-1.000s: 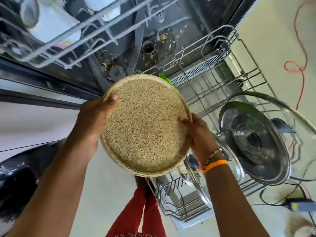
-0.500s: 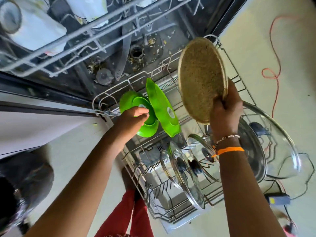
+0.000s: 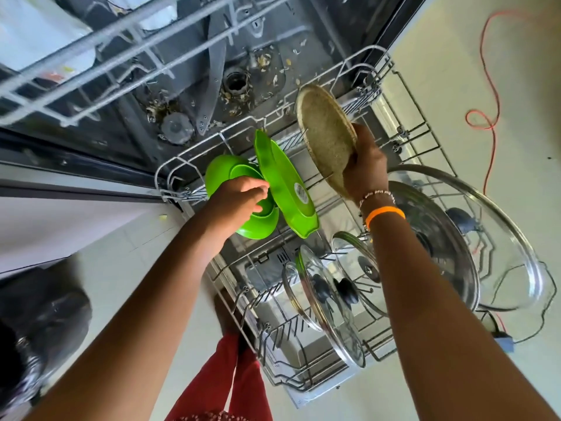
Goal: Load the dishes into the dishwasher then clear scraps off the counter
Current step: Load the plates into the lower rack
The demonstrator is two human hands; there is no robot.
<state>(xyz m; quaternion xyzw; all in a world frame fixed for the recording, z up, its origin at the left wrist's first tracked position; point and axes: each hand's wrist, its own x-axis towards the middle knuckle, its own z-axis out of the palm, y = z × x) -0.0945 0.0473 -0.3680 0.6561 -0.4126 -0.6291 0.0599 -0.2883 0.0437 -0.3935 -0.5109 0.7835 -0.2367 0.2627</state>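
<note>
The lower dishwasher rack (image 3: pixel 170 165) is pulled out below me. My right hand (image 3: pixel 365 165) grips the lower edge of a speckled tan plate (image 3: pixel 326 132), held on edge among the tines at the rack's far end. My left hand (image 3: pixel 243 197) rests its fingers on the base of a green bowl (image 3: pixel 224 170) standing on its side in the rack. A green plate (image 3: pixel 285 183) leans upright right beside that bowl. Glass lids (image 3: pixel 331 302) stand in the near part of the rack.
A large glass lid (image 3: pixel 516 238) and a steel lid (image 3: pixel 440 238) fill the rack's right side. The upper rack (image 3: pixel 100 74) juts out at top left. Food scraps litter the dishwasher floor (image 3: pixel 264 71). An orange cable (image 3: pixel 491 95) lies on the floor at right.
Both hands held the tan plate flat a second ago. Now the right hand alone has turned it on edge and lowered it into the rack, while the left hand went to the green bowl.
</note>
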